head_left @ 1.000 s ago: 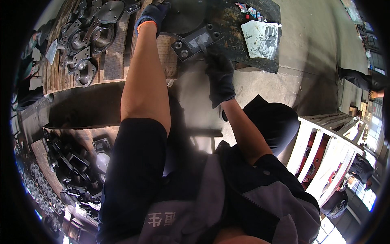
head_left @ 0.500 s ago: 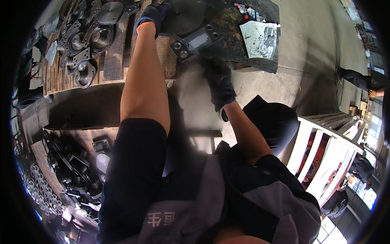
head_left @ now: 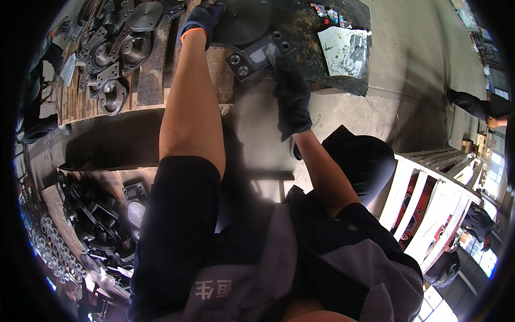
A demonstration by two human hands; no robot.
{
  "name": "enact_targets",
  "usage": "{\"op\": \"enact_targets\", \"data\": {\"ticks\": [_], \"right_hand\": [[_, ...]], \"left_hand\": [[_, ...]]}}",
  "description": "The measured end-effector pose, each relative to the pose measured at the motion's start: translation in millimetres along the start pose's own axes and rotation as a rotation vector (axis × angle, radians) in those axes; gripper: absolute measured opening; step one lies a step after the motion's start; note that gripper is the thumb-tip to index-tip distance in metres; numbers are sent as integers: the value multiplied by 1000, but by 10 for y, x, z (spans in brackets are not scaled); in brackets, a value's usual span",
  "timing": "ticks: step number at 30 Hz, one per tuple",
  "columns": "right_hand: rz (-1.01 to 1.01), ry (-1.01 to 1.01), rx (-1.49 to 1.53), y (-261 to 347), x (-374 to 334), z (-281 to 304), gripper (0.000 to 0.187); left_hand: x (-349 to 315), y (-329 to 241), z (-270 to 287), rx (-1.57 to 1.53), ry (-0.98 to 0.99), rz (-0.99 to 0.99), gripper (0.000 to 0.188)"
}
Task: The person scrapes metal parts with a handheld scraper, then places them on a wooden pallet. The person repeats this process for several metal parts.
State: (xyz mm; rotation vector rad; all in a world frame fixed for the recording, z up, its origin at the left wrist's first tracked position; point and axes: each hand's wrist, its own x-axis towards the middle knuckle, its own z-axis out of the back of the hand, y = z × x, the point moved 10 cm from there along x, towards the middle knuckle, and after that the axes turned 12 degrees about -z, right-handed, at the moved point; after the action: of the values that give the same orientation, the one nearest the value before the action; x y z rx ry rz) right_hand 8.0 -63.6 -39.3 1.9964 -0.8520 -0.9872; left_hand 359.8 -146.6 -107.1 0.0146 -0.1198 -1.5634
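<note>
A large dark metal part lies across the bench at the top; its round plate [head_left: 241, 21] joins a flat bracket end [head_left: 261, 55] with bored holes and a shiny rectangular patch. My left hand [head_left: 201, 22], in a dark glove with an orange cuff, is closed at the left edge of the round plate. My right hand [head_left: 293, 99], also gloved, is closed just below the bracket end. A thin grey strip [head_left: 272, 61] sticks out from its fingers onto the bracket; its kind is unclear. Both hands' fingertips are partly hidden in shadow.
Several machined metal parts [head_left: 102, 56] cover the wooden pallet on the left. A stained white sheet [head_left: 343, 51] and small packets [head_left: 330, 15] lie on the dark bench at right. More parts fill a lower pallet [head_left: 102, 214]. A white slatted crate [head_left: 424, 206] stands right.
My right hand has shifted slightly up and to the right, and the grey strip now shows over the bracket's patch. My left hand stays in place.
</note>
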Motion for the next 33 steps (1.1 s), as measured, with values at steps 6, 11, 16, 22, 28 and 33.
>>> {"op": "enact_targets", "data": {"ticks": [6,11,16,22,28,33], "right_hand": [[50,25,-16,-59,-20,-82,41],[92,20,-169,-26,-98,-156,42],[154,67,-250,45,-140,-242,40],[-86,199,-146,254,-265,-336,24],[-209,-71,-68,377,-282,106,20],[116,-77,-690,1327,-396,-162,12]], "left_hand": [[-68,-55,82,99,-19,-75,47],[-64,-44,38,106,55,-46,42],[-64,-25,165,-196,54,102,37],[-224,-129,505,-202,43,127,37],[-419,-553,1259,-485,43,133,45],[-490,-781,1357,-154,145,-264,46]]}}
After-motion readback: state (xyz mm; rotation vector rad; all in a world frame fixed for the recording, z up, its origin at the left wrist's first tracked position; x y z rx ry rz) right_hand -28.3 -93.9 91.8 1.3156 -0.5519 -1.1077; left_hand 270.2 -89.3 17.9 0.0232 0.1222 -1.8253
